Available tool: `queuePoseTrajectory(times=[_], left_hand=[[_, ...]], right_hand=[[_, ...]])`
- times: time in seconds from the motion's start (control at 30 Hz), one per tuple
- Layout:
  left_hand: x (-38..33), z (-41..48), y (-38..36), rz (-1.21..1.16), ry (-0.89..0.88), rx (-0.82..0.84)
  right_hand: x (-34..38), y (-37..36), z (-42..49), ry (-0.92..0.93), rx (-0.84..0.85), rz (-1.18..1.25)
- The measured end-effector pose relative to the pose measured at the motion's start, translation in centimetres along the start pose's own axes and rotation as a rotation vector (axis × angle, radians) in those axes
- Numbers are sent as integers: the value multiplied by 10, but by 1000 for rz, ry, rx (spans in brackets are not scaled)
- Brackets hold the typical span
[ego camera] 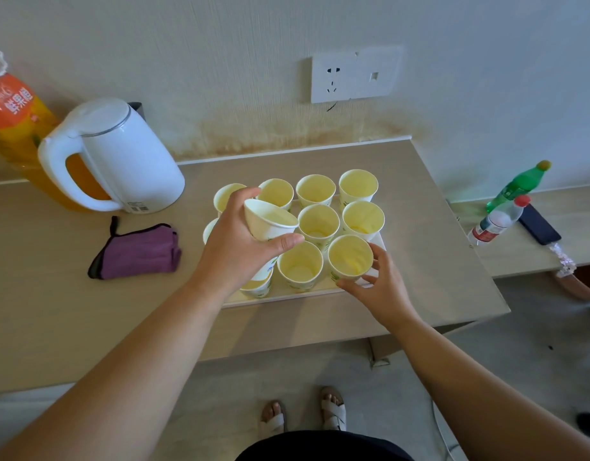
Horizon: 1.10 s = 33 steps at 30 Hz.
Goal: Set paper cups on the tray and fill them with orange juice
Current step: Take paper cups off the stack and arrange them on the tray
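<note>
Left-column cups [227,194] partly hidden behind left hand [240,244]; juice bottle [10,111] cut by left edge

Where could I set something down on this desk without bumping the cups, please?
Bare desktop lies right of the tray, to the desk's edge. More lies in front of the purple cloth, and a strip between cloth and tray. The tray is packed with paper cups; kettle and juice bottle crowd the back left.

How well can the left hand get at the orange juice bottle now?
Probably not directly: the left hand grips a tilted paper cup, and the white kettle stands in front of the orange juice bottle, blocking its lower half.
</note>
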State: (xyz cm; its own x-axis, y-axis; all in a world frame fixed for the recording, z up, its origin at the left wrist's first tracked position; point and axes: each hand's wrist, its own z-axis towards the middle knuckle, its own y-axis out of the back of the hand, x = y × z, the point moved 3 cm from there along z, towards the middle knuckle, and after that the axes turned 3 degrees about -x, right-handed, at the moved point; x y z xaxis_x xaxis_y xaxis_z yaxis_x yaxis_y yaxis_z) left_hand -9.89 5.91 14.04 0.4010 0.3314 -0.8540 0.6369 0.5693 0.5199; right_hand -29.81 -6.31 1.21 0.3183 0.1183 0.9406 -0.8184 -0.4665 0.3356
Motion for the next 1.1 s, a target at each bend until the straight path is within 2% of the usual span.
queuePoseTrajectory(times=[0.1,0.17,0.27,0.33,0.4,0.5,0.53,0.6,0.7,0.87,1.0,1.1], left_hand=[[-2,-3,-1,-14,-8,5],[-1,-5,-1,-21,-9,1],[-1,-6,-1,-46,-23,-7],[-3,-6,-2,-57,-29,-11],[-6,-7,-3,-41,-57,-27],[-11,-8,0,-23,-102,-41],[-12,-8,2,-19,-107,-40],[-13,-6,10,29,-120,-61],[-11,-1,27,77,-131,-107],[12,18,62,104,12,-93],[70,59,93,349,184,-113],[114,85,106,464,252,-50]], right_hand=[[2,4,-4,-11,20,-10],[6,12,-10,5,-43,-35],[34,23,-22,210,-211,-32],[61,20,-23,317,-224,32],[90,3,-14,258,-67,159],[131,-36,3,55,370,261],[140,-46,8,18,466,263],[158,-60,16,19,552,245],[171,-71,30,79,528,165],[186,-107,77,82,577,109],[195,-142,134,145,481,-103],[199,-168,171,187,414,-249]])
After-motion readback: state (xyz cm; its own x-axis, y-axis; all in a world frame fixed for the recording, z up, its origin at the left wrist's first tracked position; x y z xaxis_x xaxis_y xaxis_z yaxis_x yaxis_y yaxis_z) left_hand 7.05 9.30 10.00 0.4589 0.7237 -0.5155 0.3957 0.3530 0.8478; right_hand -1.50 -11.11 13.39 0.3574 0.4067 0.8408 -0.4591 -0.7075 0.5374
